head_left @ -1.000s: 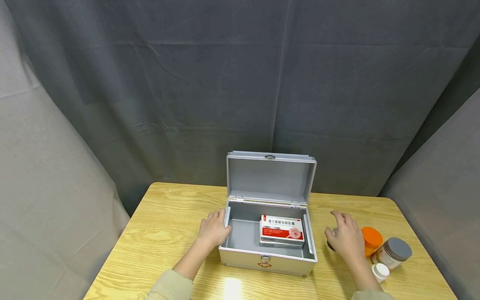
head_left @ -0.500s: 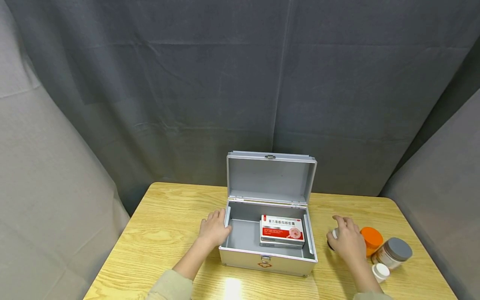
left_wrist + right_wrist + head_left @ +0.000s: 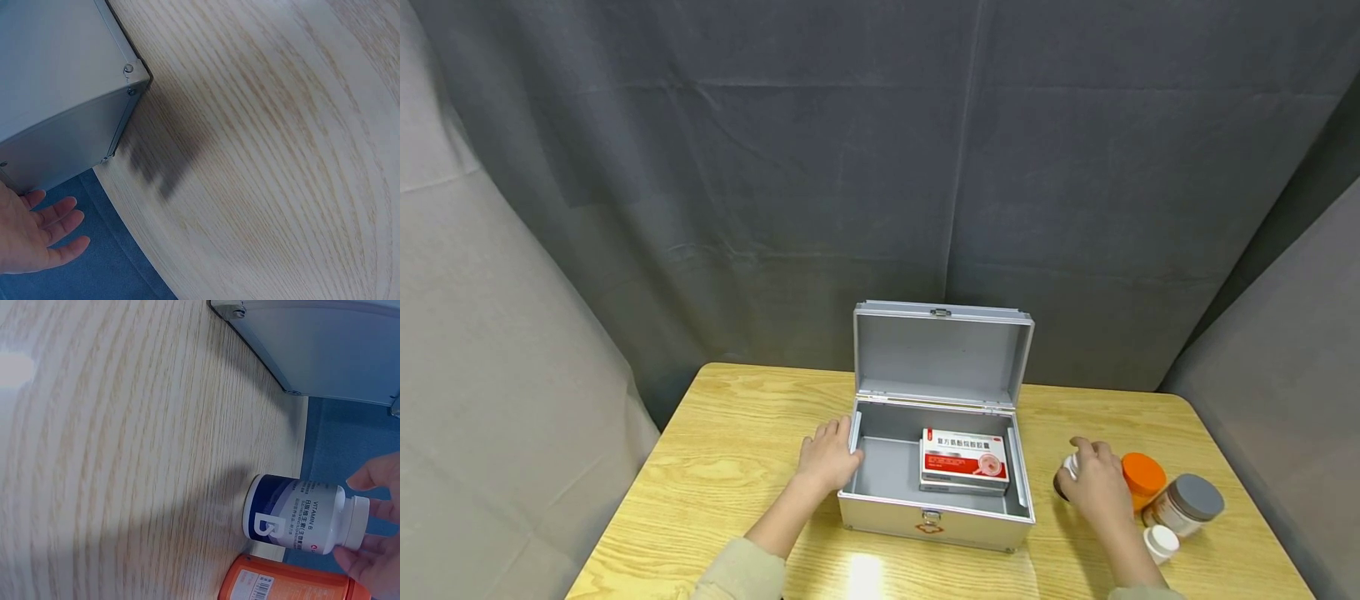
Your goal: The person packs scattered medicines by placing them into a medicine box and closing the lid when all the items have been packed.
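On the wooden table (image 3: pixel 737 433), the bottle (image 3: pixel 294 515) stands upright below the nearer right hand (image 3: pixel 1097 483); its fingers curve around the cap (image 3: pixel 357 524), but I cannot tell if they grip. Left hand (image 3: pixel 827 460), fingers loosely apart, rests at the box (image 3: pixel 887 521).

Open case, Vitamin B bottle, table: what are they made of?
Case: probably aluminium-edged, satin silver; bright edges, rivet-like corner fasteners. Panel core unclear.
Vitamin B bottle: likely plastic, smooth; rounded white shoulder, matching cap.
Table: wood or wood-look laminate, fairly glossy; pale grain lines, bright light reflection.
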{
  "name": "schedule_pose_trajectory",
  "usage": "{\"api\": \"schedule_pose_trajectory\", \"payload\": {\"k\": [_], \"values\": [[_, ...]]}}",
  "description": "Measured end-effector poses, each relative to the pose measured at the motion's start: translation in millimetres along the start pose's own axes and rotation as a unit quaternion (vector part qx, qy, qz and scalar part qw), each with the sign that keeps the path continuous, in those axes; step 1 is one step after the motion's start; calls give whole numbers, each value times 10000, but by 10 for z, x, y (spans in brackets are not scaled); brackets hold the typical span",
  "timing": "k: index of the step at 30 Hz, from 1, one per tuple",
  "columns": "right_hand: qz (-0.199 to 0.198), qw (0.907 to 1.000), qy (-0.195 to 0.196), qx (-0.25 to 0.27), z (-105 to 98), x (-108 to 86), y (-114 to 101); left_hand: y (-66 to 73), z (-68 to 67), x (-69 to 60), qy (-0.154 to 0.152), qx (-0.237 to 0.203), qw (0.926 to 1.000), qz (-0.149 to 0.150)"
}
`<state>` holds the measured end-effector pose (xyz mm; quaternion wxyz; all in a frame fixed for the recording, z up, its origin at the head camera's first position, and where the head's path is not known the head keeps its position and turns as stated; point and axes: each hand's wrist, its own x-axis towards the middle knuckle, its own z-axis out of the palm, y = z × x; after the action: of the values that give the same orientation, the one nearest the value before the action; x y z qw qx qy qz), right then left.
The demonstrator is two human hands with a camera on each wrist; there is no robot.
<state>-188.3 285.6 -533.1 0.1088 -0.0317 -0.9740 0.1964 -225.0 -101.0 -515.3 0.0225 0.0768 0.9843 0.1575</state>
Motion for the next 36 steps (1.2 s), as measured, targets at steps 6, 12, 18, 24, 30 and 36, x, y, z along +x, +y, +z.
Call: {"api": "schedule_pose_trajectory", "payload": {"k": [6,12,18,24,30,36], "values": [[3,9999,115,110,-13,0,0,7,-20,-5,-109,15,9999,-58],[28,9999,80,130,-29,7,-2,11,-34,-11,-111,26,9999,-46],[6,9998,113,157,-23,14,4,9,-20,-3,-144,47,9999,-52],[-97,9993,316,148,-14,15,5,14,-29,-10,-140,41,9999,-34],[-180,9985,495,173,-15,12,0,15,-34,-8,-154,40,9999,-34],[-212,9971,667,287,-53,14,-52,2,-23,-3,-98,36,9999,-15]]}}
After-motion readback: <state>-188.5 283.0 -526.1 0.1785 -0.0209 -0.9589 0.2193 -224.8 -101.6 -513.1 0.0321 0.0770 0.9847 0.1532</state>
